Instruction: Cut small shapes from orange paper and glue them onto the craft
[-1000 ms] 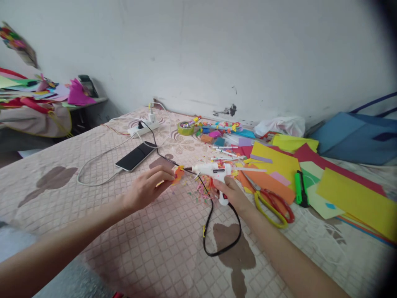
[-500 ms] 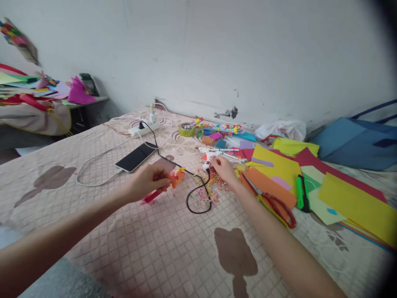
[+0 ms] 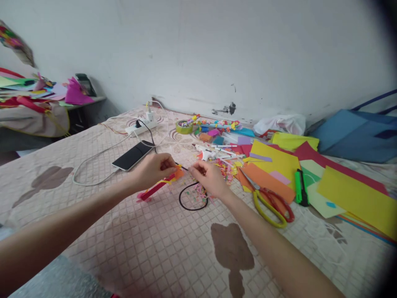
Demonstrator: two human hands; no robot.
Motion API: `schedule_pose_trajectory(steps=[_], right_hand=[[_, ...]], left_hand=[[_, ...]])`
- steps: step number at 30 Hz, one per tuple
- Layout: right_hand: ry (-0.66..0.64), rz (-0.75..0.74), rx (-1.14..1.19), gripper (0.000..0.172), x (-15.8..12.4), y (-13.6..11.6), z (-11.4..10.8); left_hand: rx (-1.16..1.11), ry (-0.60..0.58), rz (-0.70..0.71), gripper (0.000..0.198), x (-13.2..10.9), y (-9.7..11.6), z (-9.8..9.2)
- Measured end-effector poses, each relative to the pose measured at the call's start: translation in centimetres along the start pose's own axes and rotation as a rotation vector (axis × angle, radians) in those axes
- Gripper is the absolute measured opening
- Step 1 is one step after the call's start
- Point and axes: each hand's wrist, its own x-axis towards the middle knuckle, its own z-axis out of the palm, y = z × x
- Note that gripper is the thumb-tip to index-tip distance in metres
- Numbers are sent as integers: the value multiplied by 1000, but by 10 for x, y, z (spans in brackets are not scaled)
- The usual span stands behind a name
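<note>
Left hand (image 3: 151, 171) clamped on a paper craft (image 3: 156, 189), right hand (image 3: 212, 180) just beside it: both reach over the middle of a worktop (image 3: 133, 244) with a pale, grid-patterned cover.

At far left, a side table (image 3: 99, 100) by the wall carries coloured paper, a beige bag (image 3: 37, 118) in front of it. On the worktop, a phone (image 3: 132, 155) lies just behind the left hand, a white cable (image 3: 89, 185) looping from it; a power strip (image 3: 142, 129) is farther back. From the strip, a black cord (image 3: 194, 210) passes behind the left hand, shows between the hands and curls around paper scraps on the near side. Beyond the right hand lie a tape roll (image 3: 184, 128) and a white glue gun (image 3: 207, 153). Farther right are red-and-yellow-handled scissors (image 3: 270, 207), a green cutter (image 3: 299, 188), yellow sheets (image 3: 356, 196) and a blue bag (image 3: 356, 136).

Thumb and fingertips of the left hand pinch the craft. Those of the right are drawn close; whether they meet or grip anything cannot be told.

Slanting down toward the lower left, the craft is a narrow red strip, pinkish at its low end, with orange and yellow shapes by the fingertips.
</note>
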Motion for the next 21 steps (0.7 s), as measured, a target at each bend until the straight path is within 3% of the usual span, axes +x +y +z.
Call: schedule_pose_trajectory(steps=[4,15,21], right_hand=[[-57,81,50,15,-2,-6,8],[-57,167,80,14,11,1,9],[-131,301,168,14,27,6,3]], left_hand=[[10,-14,-77,12,2,1,5],[59,-60,-98,17,13,7,7],[313,-81,-107,24,29,11,3]])
